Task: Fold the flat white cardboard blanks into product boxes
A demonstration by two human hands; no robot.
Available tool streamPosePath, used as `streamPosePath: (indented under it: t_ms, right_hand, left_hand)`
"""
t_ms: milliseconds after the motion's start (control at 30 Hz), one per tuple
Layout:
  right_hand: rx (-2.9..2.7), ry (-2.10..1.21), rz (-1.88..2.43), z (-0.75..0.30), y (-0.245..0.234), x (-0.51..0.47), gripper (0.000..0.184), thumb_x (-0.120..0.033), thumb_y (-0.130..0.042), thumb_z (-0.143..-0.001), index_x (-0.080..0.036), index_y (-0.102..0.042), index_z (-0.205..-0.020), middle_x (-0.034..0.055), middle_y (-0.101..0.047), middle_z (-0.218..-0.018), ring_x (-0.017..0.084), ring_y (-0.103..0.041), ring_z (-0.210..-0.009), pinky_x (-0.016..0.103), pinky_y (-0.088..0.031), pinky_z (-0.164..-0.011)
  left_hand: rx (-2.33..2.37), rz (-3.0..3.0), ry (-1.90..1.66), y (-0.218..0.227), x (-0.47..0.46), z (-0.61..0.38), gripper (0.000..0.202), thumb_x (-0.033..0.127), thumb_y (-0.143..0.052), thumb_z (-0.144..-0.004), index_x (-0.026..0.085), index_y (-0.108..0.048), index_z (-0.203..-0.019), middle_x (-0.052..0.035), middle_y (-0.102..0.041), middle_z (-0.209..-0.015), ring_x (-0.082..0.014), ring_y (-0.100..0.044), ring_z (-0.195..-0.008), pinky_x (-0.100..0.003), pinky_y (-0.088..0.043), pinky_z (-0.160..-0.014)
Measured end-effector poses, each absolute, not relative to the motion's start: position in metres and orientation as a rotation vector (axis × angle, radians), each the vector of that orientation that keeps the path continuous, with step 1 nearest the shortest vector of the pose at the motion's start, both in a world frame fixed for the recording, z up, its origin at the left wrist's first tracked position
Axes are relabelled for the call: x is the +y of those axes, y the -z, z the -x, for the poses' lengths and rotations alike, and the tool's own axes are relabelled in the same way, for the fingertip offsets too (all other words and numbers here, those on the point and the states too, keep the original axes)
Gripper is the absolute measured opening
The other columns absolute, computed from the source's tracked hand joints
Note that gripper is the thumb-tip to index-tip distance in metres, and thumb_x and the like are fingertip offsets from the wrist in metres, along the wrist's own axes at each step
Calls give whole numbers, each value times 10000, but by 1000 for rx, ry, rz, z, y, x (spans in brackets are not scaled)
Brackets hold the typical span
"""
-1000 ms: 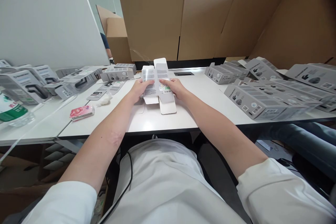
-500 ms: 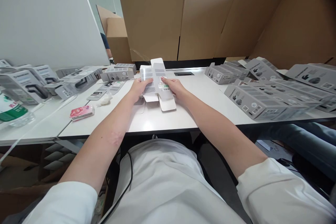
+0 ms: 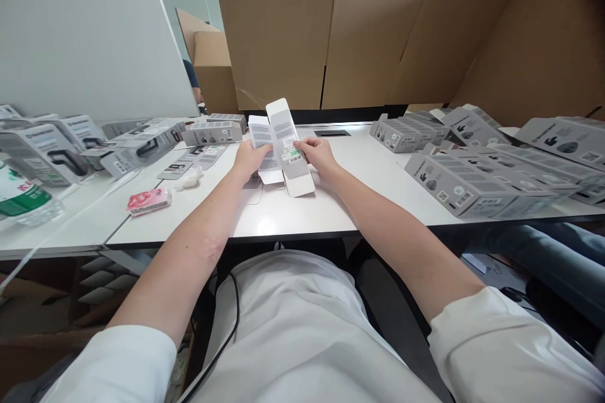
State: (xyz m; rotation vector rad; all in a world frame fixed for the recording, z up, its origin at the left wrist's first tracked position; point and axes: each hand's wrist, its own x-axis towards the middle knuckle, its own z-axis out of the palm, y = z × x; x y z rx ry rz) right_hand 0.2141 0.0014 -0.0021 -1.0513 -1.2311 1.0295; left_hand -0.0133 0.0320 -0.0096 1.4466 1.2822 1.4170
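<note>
A partly unfolded grey-and-white carton [image 3: 288, 138] with printed text, a barcode and a green mark is held up above the table in both hands. My left hand [image 3: 251, 158] grips its left panel, thumb across the front. On the right panel's edge, my right hand [image 3: 317, 153] pinches with thumb and fingers. White end flaps stick out at the top and bottom of the carton. Beneath it, partly hidden by the carton and my left hand, a flat piece lies on the white table [image 3: 293, 220].
Several folded grey cartons [image 3: 463, 182] stand at the right, and more cartons [image 3: 47, 148] at the left. A pink packet [image 3: 149, 201], crumpled white tissue [image 3: 190, 178], flat cartons [image 3: 191, 162] and a plastic bottle [image 3: 23, 198] lie left. Large cardboard [image 3: 278, 31] stands behind the table.
The carton's right panel has tilted and swung away from the left panel, so the gap between them is wider. My right hand has shifted slightly and now pinches the panel's edge.
</note>
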Motion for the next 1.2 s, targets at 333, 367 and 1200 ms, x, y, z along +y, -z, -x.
streamPosePath:
  t_ms: [333, 367, 1200]
  right_hand:
    - [-1448, -834, 888, -213, -2, 0, 617, -688, -960, -1021, -219, -742, -684, 20, -701, -694, 131, -538, -594, 269, -445, -521]
    - [-1483, -831, 864, -212, -2, -1, 662, -751, -947, -1005, -221, -731, -671, 21, -694, -679, 126, -517, -570, 277, -435, -516]
    - [-1327, -895, 900, -220, 17, 23, 338, -566, -999, -984, -231, -959, -1010, 105, -953, -1167, 320, -875, -1109, 454, -712, -992]
  left_hand:
    - [1273, -1434, -1445, 11, 36, 14, 239, 305, -924, -867, 233, -930, -1094, -110, -967, -1266, -386, -905, -1231, -492, -690, -1091]
    - [1278, -1438, -1447, 11, 36, 14, 223, 305, -926, -867, 234, -928, -1078, -111, -967, -1248, -388, -905, -1220, -491, -689, -1082]
    - [1103, -1148, -1545, -4, 25, 12, 376, 484, -1018, -869, 232, -840, -1084, -135, -927, -1297, -339, -893, -1188, -436, -732, -965]
